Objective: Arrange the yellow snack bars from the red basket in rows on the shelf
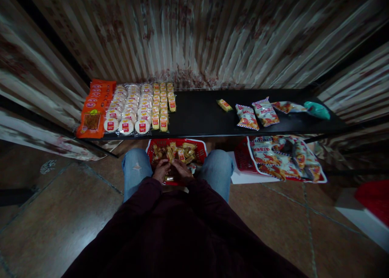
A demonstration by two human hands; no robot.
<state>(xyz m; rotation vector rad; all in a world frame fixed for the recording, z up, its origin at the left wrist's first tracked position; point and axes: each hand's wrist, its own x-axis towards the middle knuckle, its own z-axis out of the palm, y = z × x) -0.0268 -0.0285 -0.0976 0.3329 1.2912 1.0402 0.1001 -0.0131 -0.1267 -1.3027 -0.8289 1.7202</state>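
Yellow-gold, small oblong packets in shiny, see-through plastic wrap lie loosely heaped in a red plastic basket with a pale rim, set between the person's knees under the front edge of a long black shelf. Both hands are low over the near part of the heap, the left hand and the right hand nearly meeting, fingers curled inward; whether either one pinches a packet cannot be told in this dim light. Each packet should be light, its filling probably firm yet crumbly, the film slick and a little slack at the ends. Thumb and fingertips across the long sides, near the middle, would likely hold best; squeezing hard could crack the contents, and the loose ends might slip or fold.
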